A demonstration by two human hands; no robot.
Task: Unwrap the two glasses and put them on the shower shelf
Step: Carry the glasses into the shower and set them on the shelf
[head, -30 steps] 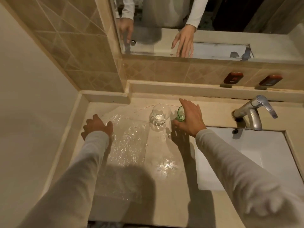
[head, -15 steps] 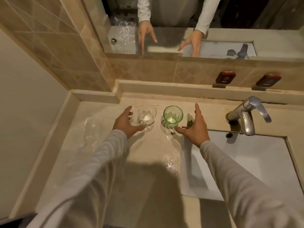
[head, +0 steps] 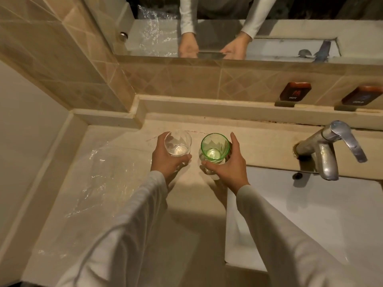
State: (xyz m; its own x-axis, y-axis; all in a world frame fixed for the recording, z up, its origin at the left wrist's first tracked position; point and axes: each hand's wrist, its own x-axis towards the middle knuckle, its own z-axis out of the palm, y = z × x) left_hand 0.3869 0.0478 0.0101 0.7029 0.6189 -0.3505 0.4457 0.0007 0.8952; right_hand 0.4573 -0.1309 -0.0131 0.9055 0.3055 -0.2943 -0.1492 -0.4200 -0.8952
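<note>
The left hand (head: 165, 162) grips a clear glass (head: 177, 144), fingers curled round its far side and thumb across the near side. The right hand (head: 230, 168) grips a green glass (head: 215, 146) the same way, thumb in front and forefinger up its right side. Both glasses stand upright and unwrapped, mouths up, side by side but apart, left of the faucet (head: 329, 150) and over the beige counter (head: 186, 204). Whether their bases touch the counter cannot be told.

Further left of the faucet, beyond the left hand, a sheet of clear plastic wrap (head: 103, 179) lies crumpled flat on the counter. The white sink basin (head: 321, 220) sits below the faucet, just right of the right hand. Behind the faucet, on the tiled wall, are a red tag reading HOT (head: 295, 91) and a second red tag (head: 361, 96). Above them, the mirror (head: 300, 27) reflects both hands.
</note>
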